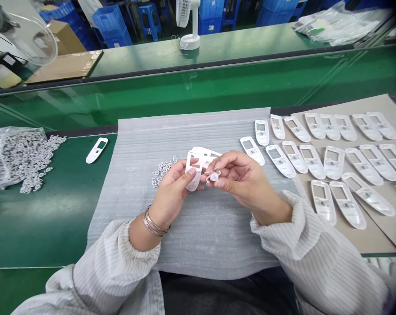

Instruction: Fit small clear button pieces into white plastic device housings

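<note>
My left hand (174, 186) grips a white plastic housing (193, 180) with a rectangular window, thumb on its face. Close beside it, my right hand (240, 178) pinches a small white ring-shaped button part (214, 176) with thin arms between thumb and fingers. Behind both hands, more white housings (202, 153) lie on the grey foam sheet (145, 140), partly hidden by my fingers. Just left of them is a small pile of the same ring-shaped parts (163, 168).
A plastic bag (14, 153) spills many small ring parts at left, near a single housing (97, 150). Rows of housings (335, 162) lie on cardboard (378, 236) at right. A green ledge (145, 87) runs behind, with a white fan (190, 41) on it.
</note>
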Available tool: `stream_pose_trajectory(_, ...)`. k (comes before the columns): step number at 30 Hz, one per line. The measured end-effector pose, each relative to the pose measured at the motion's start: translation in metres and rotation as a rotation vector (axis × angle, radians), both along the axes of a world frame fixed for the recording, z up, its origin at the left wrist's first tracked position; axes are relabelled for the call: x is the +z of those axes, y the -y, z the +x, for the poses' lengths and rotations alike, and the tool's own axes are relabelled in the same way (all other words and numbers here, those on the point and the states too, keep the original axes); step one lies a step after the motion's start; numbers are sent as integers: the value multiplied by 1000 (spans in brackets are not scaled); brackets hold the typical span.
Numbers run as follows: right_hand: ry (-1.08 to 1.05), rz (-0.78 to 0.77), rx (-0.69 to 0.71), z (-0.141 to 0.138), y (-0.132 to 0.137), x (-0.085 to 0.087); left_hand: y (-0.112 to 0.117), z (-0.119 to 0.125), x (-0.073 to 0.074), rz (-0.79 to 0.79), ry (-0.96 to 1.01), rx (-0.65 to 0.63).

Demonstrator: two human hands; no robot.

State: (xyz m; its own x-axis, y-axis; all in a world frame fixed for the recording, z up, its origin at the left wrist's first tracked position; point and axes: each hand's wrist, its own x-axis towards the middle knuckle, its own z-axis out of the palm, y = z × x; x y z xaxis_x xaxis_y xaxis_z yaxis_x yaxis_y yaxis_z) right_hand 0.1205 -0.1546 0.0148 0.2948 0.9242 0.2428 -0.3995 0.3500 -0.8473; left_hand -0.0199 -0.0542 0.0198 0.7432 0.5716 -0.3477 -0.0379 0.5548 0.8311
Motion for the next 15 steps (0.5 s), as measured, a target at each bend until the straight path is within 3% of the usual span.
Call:
stream_pose_trajectory(7, -52, -5, 80, 1, 2, 3, 0, 0, 3, 7, -18, -15)
stream_pose_trajectory(11, -132, -105, 199, 5, 5, 7, 0, -1, 3, 29, -23, -56)
stream_pose_trajectory(15, -212, -95, 341, 8, 4, 4, 0, -1, 2, 52, -39, -78)
